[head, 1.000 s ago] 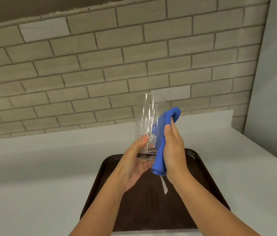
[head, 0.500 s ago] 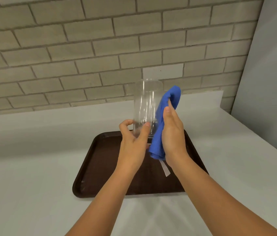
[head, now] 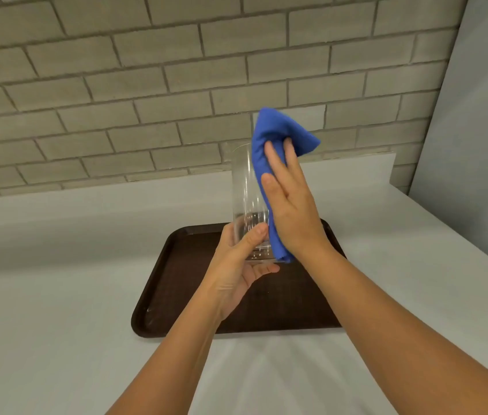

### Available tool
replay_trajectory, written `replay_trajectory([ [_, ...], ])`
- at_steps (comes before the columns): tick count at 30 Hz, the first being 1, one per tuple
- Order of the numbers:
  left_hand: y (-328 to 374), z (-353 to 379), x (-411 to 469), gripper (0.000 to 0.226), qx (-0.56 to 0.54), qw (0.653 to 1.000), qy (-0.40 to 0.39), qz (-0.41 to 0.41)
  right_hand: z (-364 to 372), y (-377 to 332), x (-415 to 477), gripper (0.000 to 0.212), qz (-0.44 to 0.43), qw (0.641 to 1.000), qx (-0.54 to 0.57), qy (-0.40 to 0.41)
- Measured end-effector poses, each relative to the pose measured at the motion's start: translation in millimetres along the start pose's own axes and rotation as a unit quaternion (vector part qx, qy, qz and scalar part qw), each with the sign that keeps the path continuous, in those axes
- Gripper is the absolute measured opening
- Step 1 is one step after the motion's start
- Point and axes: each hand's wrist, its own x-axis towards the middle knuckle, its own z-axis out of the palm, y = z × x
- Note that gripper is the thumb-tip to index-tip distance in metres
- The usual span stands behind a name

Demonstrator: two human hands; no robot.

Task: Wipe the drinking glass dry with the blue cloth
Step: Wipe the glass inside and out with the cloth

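Observation:
A tall clear drinking glass (head: pixel 244 187) is held upright in the air above the tray. My left hand (head: pixel 241 265) grips its base, thumb on the near side and fingers under the bottom. My right hand (head: pixel 290 202) presses the blue cloth (head: pixel 275 136) flat against the glass's right side, fingers stretched upward. The cloth runs from above the rim down to near the base and hides the glass's right edge.
A dark brown tray (head: pixel 158 283) lies on the white counter (head: pixel 57 295) under my hands. A grey brick wall (head: pixel 146 85) stands behind. A plain grey wall (head: pixel 476 145) closes the right side.
My right hand slid the cloth up the glass, so it now peaks above the rim with fingers spread. My left hand shifted its grip lower around the base.

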Motion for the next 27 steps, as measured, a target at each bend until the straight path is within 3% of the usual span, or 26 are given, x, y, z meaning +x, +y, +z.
replay_trajectory([
  [4,-1.6,-2.5,1.7,0.096,-0.045,0.999,0.004,-0.002,3.1,5.4,-4.9,0.045,0.165,0.969,0.18,0.026],
  [6,-0.1,-5.4,2.0,0.082,-0.067,0.998,0.007,-0.003,10.2,9.4,-26.9,0.045,0.192,0.96,0.2,0.03],
  [10,0.1,-8.9,-0.5,0.042,-0.085,0.996,-0.01,-0.006,24.5,5.6,-63.5,0.045,0.021,0.993,0.111,-0.016],
  [14,-0.7,-6.7,-2.0,0.037,-0.099,0.995,-0.025,-0.007,19.8,3.3,-41.5,0.044,-0.056,0.993,-0.09,-0.057],
  [16,0.2,-4.8,-0.6,0.035,-0.101,0.994,-0.036,-0.008,12.2,0.0,-17.6,0.047,-0.059,0.988,-0.127,-0.07],
  [20,0.0,-5.2,3.2,0.067,-0.09,0.995,-0.043,-0.007,3.7,-1.1,12.0,0.046,0.08,0.995,0.046,-0.025],
  [22,0.4,-8.9,4.6,0.074,-0.072,0.996,-0.052,0.002,2.2,4.6,6.2,0.045,0.176,0.967,0.185,-0.003],
  [24,2.3,-11.5,6.3,0.077,-0.035,0.997,-0.062,0.007,2.9,11.6,-4.8,0.043,0.256,0.915,0.313,0.023],
  [27,3.9,-10.8,8.6,0.075,0.042,0.997,-0.067,0.004,2.8,17.0,-12.5,0.043,0.272,0.889,0.363,0.064],
])
